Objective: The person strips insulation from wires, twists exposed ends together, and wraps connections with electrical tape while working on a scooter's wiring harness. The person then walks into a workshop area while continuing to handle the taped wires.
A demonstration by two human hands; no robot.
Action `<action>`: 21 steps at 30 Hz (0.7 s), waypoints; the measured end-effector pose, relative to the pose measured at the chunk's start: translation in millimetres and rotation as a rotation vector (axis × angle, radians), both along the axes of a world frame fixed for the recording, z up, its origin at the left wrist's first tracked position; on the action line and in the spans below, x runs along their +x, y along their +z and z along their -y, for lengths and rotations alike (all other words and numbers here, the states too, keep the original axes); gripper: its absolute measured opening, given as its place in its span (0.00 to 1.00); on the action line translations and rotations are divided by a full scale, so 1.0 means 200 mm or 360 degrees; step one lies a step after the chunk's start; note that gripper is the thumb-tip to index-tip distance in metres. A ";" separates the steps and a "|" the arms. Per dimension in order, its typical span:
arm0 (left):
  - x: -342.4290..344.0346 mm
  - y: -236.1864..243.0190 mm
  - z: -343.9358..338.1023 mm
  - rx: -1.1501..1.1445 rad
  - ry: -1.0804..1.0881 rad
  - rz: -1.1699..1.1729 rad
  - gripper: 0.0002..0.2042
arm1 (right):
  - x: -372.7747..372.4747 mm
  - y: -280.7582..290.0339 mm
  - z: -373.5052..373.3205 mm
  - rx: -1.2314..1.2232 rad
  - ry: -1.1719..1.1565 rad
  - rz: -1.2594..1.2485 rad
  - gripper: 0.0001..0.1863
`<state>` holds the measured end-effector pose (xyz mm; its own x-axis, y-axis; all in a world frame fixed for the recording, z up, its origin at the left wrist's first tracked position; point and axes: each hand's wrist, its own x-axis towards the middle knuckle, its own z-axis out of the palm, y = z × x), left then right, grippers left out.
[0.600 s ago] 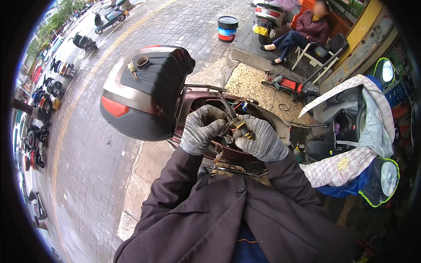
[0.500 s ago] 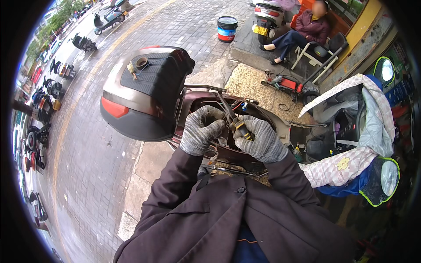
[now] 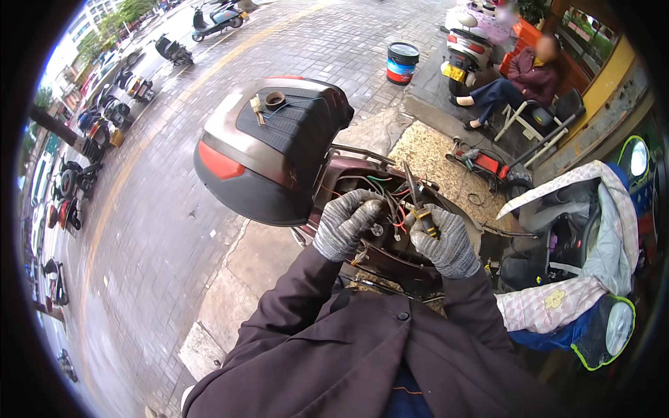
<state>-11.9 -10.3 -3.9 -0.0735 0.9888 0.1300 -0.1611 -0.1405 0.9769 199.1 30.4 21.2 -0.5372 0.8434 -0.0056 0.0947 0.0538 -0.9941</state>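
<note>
Both my hands wear grey knit gloves and are over the opened maroon scooter body (image 3: pixel 387 252). My left hand (image 3: pixel 348 224) is closed in a pinch on thin wires (image 3: pixel 394 209) rising from the opening; the exact ends between the fingertips are hidden. My right hand (image 3: pixel 449 245) is wrapped round long-nose pliers (image 3: pixel 426 221) with black and yellow handles. Their jaws point up and away, beside the wires. Red, green and dark wires and a small pale connector show between and below my hands.
Left of my hands sits a large top box (image 3: pixel 261 184), with a tape roll (image 3: pixel 276 99) and a wired connector (image 3: pixel 256 108) on its lid. At right stands a scooter with a padded cover (image 3: pixel 550 301). A red tool (image 3: pixel 488 165), a bucket (image 3: pixel 402 64) and a seated person are farther off.
The pliers have swung more upright, and their jaws have come away from the wires by my left hand. My hands are slightly farther apart. The whole view has shifted.
</note>
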 end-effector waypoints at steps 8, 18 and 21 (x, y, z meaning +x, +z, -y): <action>0.03 0.00 -0.02 0.0425 0.0319 -0.0550 0.10 | -0.09 -0.03 -0.02 0.0204 0.0056 0.0250 0.09; 0.06 0.01 -0.04 0.0143 0.0051 -0.0030 0.08 | -0.12 -0.05 -0.01 0.0477 -0.0019 0.0259 0.14; 0.07 0.03 -0.04 0.0115 0.0044 -0.0096 0.07 | -0.12 -0.05 -0.02 0.0679 -0.0021 0.0439 0.15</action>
<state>2.1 -2.9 1.7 -0.0908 0.9744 0.2059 -0.0976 -0.2144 0.9719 174.4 34.4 11.2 -0.5534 0.8083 0.2011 0.3538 0.4467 -0.8217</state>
